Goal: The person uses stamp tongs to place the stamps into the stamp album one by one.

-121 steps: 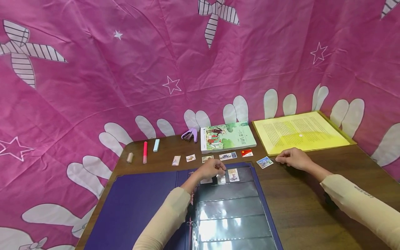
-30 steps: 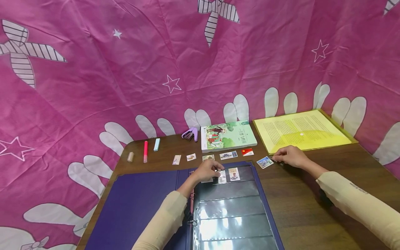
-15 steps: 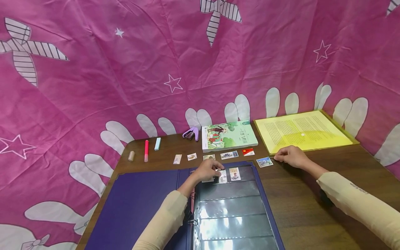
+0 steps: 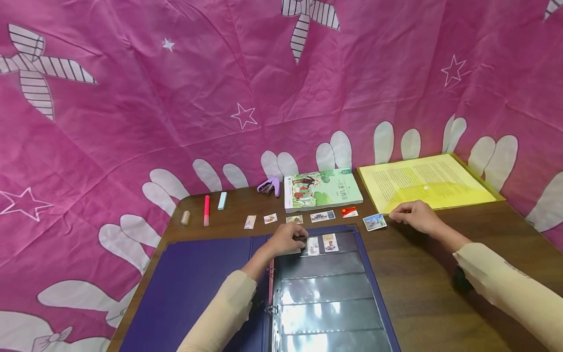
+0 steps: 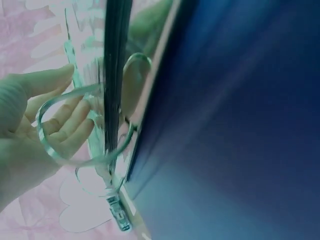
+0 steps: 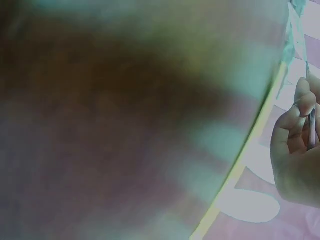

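Note:
My right hand (image 4: pixel 415 215) pinches slim metal tweezers (image 6: pixel 312 129), whose tips meet the edge of a blue pictorial stamp (image 4: pixel 375 222) to the right of the album. The open blue ring-binder stamp album (image 4: pixel 202 278) shows a black page (image 4: pixel 323 268) with clear pocket strips. In its top row stand a pale stamp (image 4: pixel 313 246) and a stamp with a reddish figure (image 4: pixel 330 242); another is mostly hidden beneath my left hand (image 4: pixel 285 240). That hand lies over the page's upper left corner, fingers relaxed, near the metal rings (image 5: pixel 47 130).
Several loose stamps lie in a row behind the album, including a red one (image 4: pixel 349 212). Farther back are a green book (image 4: pixel 338 188), a yellow document folder (image 4: pixel 440 188), a purple stapler (image 4: pixel 270 186), a pink marker (image 4: pixel 206 211), a light blue stick (image 4: pixel 222 201) and a beige cylinder (image 4: pixel 185 218).
The left hand has drawn slightly left, uncovering more of the pale stamp. The blue stamp has turned and shifted a little right and back with the right hand.

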`<state>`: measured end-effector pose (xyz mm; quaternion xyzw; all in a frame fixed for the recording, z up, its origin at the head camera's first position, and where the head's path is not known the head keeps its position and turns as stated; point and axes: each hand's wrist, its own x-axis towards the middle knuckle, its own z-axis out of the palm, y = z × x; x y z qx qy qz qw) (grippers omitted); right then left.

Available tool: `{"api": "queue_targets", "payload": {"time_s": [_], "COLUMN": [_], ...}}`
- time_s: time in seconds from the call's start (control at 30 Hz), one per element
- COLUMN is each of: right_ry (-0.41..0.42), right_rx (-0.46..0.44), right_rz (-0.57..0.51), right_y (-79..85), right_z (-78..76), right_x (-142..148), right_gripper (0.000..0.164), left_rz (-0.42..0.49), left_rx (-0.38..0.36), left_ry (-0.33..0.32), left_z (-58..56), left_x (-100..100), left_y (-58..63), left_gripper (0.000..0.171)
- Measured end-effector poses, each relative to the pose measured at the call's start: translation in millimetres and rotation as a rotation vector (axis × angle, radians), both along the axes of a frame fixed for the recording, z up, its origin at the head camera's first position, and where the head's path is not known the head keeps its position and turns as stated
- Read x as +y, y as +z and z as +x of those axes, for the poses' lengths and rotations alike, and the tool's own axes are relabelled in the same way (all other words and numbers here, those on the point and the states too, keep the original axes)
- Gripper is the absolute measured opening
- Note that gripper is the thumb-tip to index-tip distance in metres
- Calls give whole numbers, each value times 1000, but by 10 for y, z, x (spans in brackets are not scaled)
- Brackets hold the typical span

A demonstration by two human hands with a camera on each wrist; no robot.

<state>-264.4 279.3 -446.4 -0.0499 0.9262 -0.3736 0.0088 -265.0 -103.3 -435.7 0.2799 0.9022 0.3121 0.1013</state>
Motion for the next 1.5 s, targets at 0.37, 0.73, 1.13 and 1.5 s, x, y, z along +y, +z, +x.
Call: {"api": "queue_targets", "payload": {"time_s": [0.37, 0.73, 1.13, 1.5], "right_ry": [6, 81, 81, 110], "right_rx": [-46, -75, -96, -100], "right_rz": [-99, -199, -257, -250], "right_y": [146, 178, 128, 114], "right_z": [84, 149, 93, 101], "right_x": [-294, -714, -1143, -1397], "right_gripper": [34, 31, 25, 22], "left_rz": [11, -204, -177, -201], "left_rx": [71, 122, 116, 52], "left_ry": [-12, -41, -41, -14], "left_z": [263, 442, 442, 462], "left_x": [-247, -294, -302, -305], "left_y": [16, 39, 2, 27], "left_gripper": [18, 41, 31, 35]}}
